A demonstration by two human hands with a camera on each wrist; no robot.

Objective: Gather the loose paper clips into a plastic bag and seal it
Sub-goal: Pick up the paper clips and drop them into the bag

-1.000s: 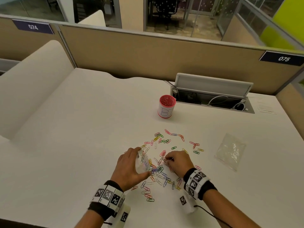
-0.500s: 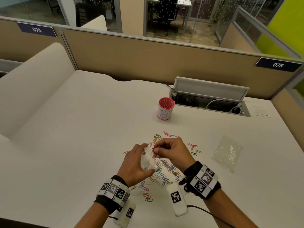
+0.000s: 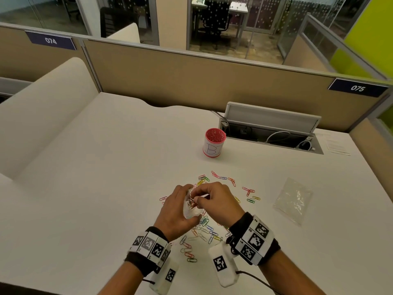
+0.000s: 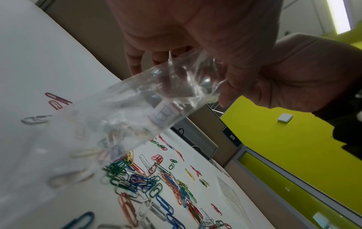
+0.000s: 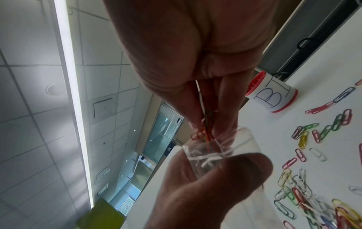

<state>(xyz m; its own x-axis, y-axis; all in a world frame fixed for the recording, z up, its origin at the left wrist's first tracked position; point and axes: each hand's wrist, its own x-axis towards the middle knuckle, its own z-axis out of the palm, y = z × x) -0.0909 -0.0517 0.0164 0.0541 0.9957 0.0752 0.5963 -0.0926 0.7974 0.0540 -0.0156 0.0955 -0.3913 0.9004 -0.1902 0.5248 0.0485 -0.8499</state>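
- Clear plastic bag (image 3: pixel 191 207) is held upright above the white surface (image 3: pixel 106 188), gripped by the left hand (image 3: pixel 174 211), whose fingers and thumb curl round its sides; the mouth faces up and stands open.
- Right hand (image 3: pixel 214 201) is at the bag's mouth, its fingertips (image 5: pixel 219 124) pinching a small bunch of paper clips (image 5: pixel 205 128), red, green and white, with the lower ends of the bunch inside the opening.
- Several clips already lie in the bottom of the bag, seen through the plastic in the left wrist view.
- Loose paper clips (image 3: pixel 204 231) of mixed colours remain scattered on the surface, the densest heap directly below and near of the hands, thinner groups to the far side and to the right.
- Second clear bag (image 3: pixel 293 201) lies flat on the surface, well apart to the right of the clips.
- Red pot (image 3: pixel 214 142) with a white label marked "B1" stands upright on the far side of the clips, just beside an open cable tray (image 3: pixel 270 133) set into the surface.
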